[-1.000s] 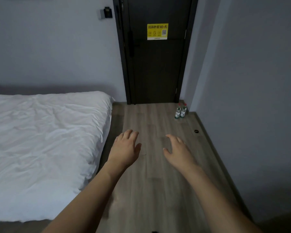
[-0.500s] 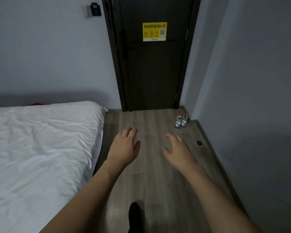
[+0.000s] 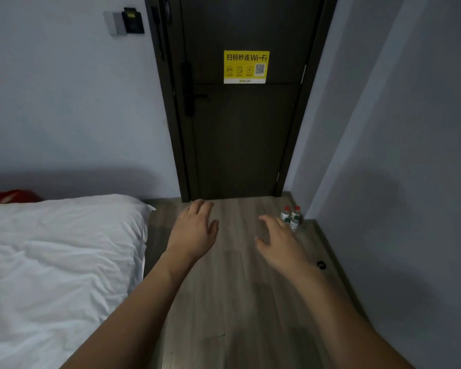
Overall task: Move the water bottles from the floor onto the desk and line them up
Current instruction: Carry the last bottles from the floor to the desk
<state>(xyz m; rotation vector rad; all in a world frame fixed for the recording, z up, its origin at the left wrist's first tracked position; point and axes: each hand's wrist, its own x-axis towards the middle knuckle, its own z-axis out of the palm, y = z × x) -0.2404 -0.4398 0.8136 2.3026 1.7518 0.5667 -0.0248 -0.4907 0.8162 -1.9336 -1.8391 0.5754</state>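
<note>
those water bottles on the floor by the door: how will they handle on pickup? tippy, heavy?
The water bottles are slim and upright with red caps, so probably easy to knock over with a sideways nudge. They stand touching in the corner beside the door, so bumping one likely topples the other. Fill level is too small to see; if full, heavy for their size.

Dim, even bluish light fills the room, a soft shadow falling on the right wall (image 3: 383, 209), forearms slightly blurred, and the door (image 3: 245, 115) frame bowed by wide-angle distortion.
</note>
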